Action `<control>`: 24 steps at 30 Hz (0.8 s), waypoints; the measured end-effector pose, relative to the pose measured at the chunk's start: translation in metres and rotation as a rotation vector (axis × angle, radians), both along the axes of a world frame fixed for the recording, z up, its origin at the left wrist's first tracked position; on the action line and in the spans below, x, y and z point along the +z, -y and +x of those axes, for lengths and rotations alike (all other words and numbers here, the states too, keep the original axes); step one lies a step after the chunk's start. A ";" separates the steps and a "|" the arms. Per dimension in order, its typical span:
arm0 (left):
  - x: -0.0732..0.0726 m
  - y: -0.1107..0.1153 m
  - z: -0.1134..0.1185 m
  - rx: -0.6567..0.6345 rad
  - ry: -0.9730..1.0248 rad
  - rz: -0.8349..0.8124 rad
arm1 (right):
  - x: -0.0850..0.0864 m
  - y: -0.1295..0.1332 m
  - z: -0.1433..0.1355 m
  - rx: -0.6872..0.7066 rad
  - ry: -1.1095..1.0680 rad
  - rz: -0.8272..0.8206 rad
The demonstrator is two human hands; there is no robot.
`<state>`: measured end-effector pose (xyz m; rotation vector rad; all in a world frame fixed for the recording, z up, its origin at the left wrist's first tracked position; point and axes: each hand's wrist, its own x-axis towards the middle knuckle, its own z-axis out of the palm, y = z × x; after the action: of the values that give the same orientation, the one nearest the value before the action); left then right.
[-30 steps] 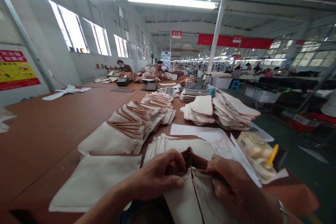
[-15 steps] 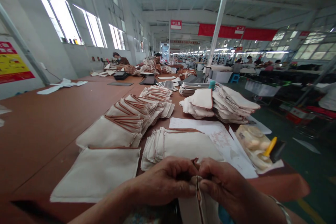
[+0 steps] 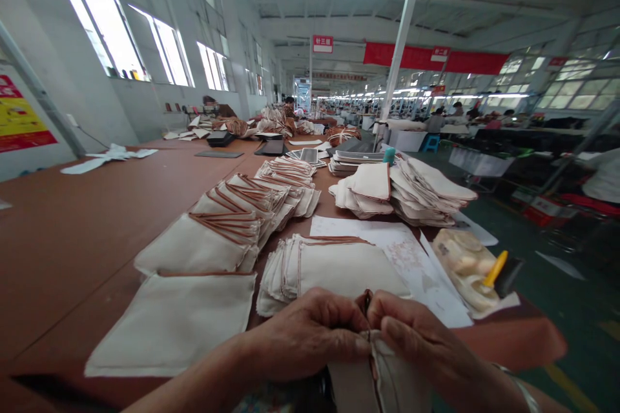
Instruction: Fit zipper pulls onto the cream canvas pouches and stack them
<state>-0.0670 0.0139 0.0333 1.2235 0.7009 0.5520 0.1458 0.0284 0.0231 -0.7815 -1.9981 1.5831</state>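
A cream cloth piece (image 3: 351,387) with brown edging hung at six o'clock in the view, in front of the person and just short of the desk (image 3: 97,206). Both hands were on it: the left hand (image 3: 310,335) had its grip clamped on the near top corner, thumb and fingers together, and the right hand (image 3: 419,342) had its grip pinched on the same edge, the two nearly touching.

From the held piece, a leaning stack of similar pieces (image 3: 343,268) lay at twelve o'clock, a flat single piece (image 3: 174,326) at nine, and a fanned row (image 3: 208,248) at ten. A white sheet (image 3: 394,251) lay at one o'clock, with a loose pale stack (image 3: 431,197) beyond. A yellow-handled tool (image 3: 495,269) stood at two.
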 end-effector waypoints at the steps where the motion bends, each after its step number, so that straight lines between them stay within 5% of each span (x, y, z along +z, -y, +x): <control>1: 0.000 0.001 0.000 0.008 -0.018 0.001 | -0.001 0.001 0.000 -0.002 -0.015 -0.013; 11: -0.004 0.008 0.008 0.107 -0.205 0.152 | 0.003 0.008 -0.004 -0.050 -0.039 -0.088; 15: -0.006 0.008 0.009 0.110 -0.186 0.081 | 0.000 0.007 0.003 -0.001 -0.097 -0.209; 24: 0.005 0.008 0.012 0.102 -0.285 0.168 | 0.002 0.008 0.003 0.050 -0.158 -0.283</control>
<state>-0.0550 0.0057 0.0379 1.4463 0.9773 0.5339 0.1485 0.0204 0.0247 -0.6877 -1.7170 1.9206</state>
